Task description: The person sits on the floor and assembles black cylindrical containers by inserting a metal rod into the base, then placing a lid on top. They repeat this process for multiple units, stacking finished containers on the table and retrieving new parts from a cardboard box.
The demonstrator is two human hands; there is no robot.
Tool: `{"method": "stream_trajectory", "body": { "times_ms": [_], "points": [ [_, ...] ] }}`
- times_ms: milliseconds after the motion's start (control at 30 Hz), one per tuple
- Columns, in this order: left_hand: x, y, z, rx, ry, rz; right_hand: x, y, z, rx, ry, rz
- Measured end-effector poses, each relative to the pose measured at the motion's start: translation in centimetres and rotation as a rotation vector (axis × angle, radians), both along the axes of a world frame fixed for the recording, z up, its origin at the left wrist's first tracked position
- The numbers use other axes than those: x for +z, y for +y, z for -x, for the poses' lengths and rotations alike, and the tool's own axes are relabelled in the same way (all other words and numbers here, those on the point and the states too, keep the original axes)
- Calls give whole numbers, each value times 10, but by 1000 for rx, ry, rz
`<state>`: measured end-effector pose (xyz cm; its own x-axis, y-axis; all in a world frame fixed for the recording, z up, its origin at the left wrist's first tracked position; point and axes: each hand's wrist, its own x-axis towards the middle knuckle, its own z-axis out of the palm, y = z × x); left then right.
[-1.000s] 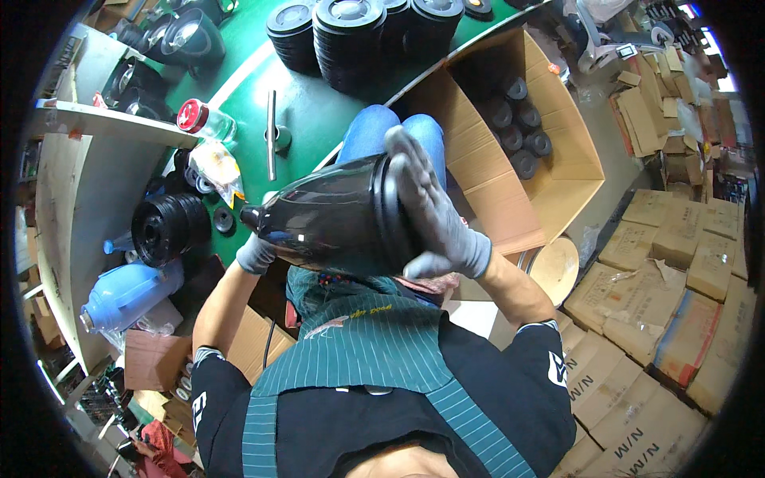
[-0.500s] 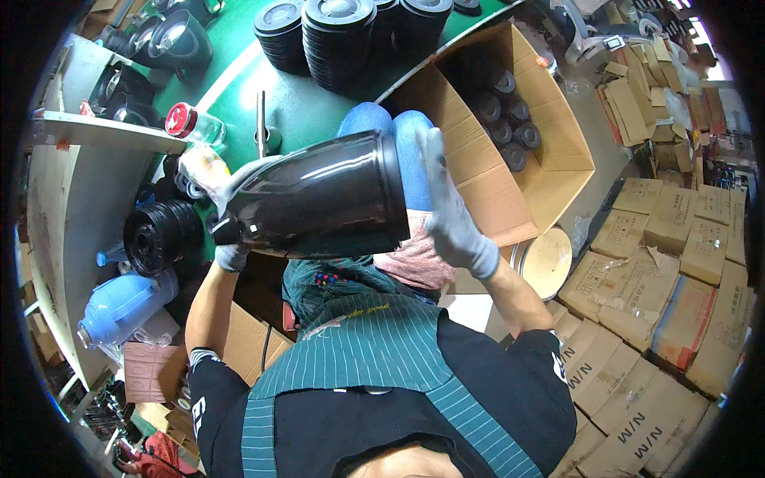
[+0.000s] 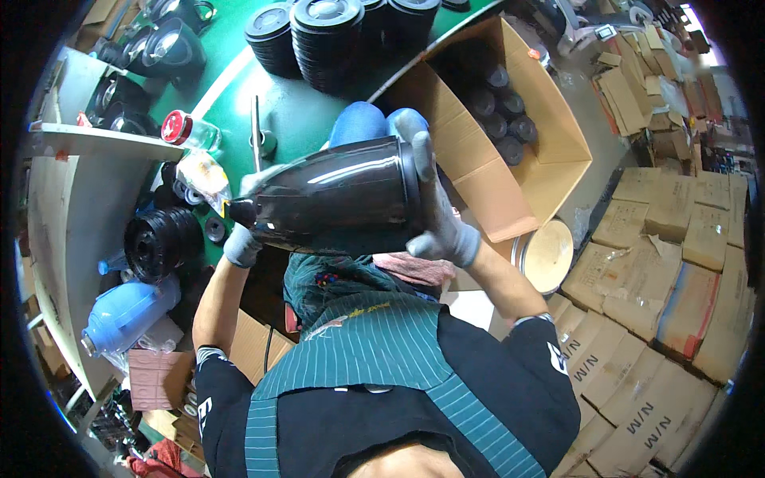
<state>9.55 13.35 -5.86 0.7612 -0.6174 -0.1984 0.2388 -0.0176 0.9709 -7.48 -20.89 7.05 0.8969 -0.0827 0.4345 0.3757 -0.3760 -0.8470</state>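
Brought right hand (image 3: 437, 205) against wide end of black vessel (image 3: 335, 199), with fingers spread; kept left hand (image 3: 242, 244) closed around narrow end; so supported it from both ends, near knees (image 3: 356, 126).

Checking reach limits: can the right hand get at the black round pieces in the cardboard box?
Probably yes, if the right hand leaves the black vessel: the cardboard box is open above the black round pieces.
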Motion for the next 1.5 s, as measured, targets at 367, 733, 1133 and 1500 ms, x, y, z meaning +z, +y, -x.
{"method": "stream_trajectory", "body": {
  "times_ms": [367, 733, 1133, 1500],
  "points": [
    [142, -98, 20, -18, -936, -147, -3, -17, 12, -130, 319, -540],
    [51, -93, 48, -493, -1354, -442, 12, -50, -2, -65, 403, 277],
    [30, -95, -45, 72, -591, -387, -60, -11, 3, -263, 285, -1089],
    [173, -205, 67, -649, -1132, -585, -70, -51, -20, -111, 402, -1429]
  ]
}}
